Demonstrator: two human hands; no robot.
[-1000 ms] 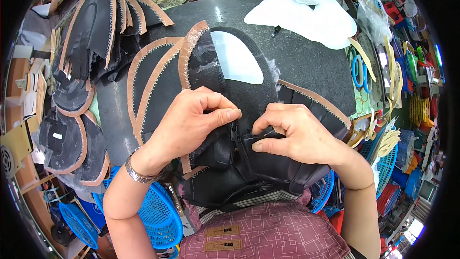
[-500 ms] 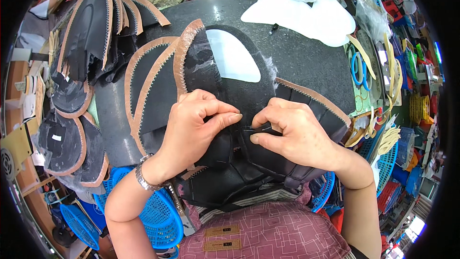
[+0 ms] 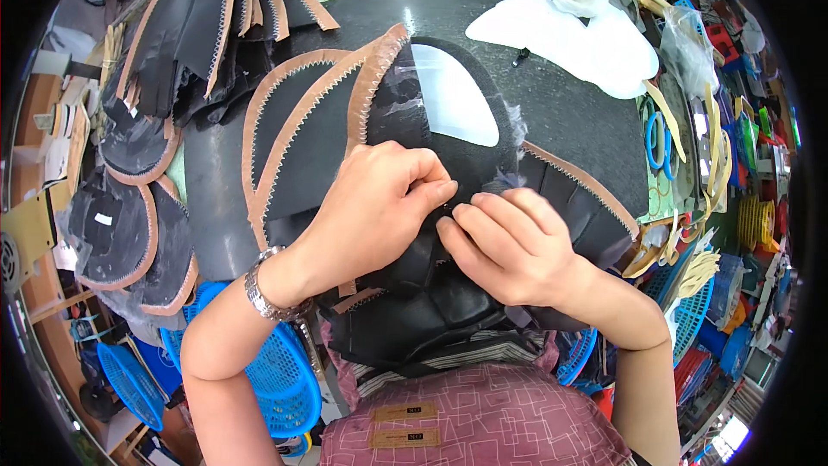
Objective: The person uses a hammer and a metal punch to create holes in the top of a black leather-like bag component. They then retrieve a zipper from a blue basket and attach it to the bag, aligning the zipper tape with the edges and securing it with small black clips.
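Observation:
Over the middle of the dark work surface, both hands meet at a black leather shoe upper point(image 3: 474, 155). My left hand point(image 3: 388, 194) is closed, its thumb and index finger pinching the leather's edge. Close to its right, my right hand point(image 3: 517, 246) is also closed on the upper, its fingers bunched together; the exact pinched spot is hidden under the fingertips. A white stiffener piece point(image 3: 453, 99) lies on the upper just beyond the hands. More black leather, edged by a brown zigzag-stitched band point(image 3: 377, 73), fans out beyond my left hand and hangs toward my lap.
Stacked black pieces with brown edges point(image 3: 185, 34) lie at the far left, others point(image 3: 116, 233) below them. White sheet pieces point(image 3: 565, 43) rest at the far right near blue-handled scissors point(image 3: 658, 140). Blue baskets point(image 3: 280, 380) stand below the work surface's edge.
My right hand has shifted left and its fingers have bunched closer to my left fingertips. The leather flap it pinched is now covered. The whole view has shifted slightly.

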